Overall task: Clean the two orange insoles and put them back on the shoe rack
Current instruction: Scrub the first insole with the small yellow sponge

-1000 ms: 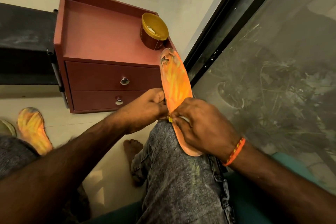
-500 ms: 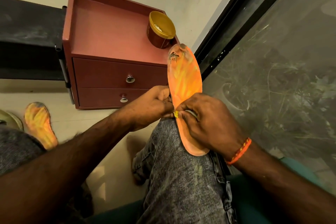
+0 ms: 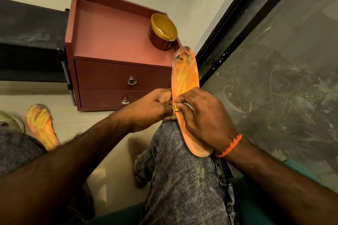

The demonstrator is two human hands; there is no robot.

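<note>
One orange insole (image 3: pixel 185 74) stands tilted on my right knee, its worn, dark-stained toe end pointing up. My left hand (image 3: pixel 152 108) pinches its left edge at mid-length. My right hand (image 3: pixel 205 120) lies over the insole's lower half, fingers closed on a small yellow and white item (image 3: pixel 176 107) pressed against the surface; what the item is cannot be made out. The second orange insole (image 3: pixel 41 124) lies flat on the floor at the left, partly behind my left arm and knee.
A red-brown two-drawer cabinet (image 3: pixel 109 76) stands against the wall, with an open yellow tub (image 3: pixel 162 32) on its top. A black shelf (image 3: pixel 31 42) adjoins it on the left. A dirty glass door (image 3: pixel 274 78) fills the right side. My bare foot (image 3: pixel 137 150) rests on the floor.
The insole and both hands have shifted slightly right and up in view as my head moved. My grip on the insole is unchanged, and the floor insole lies where it was.
</note>
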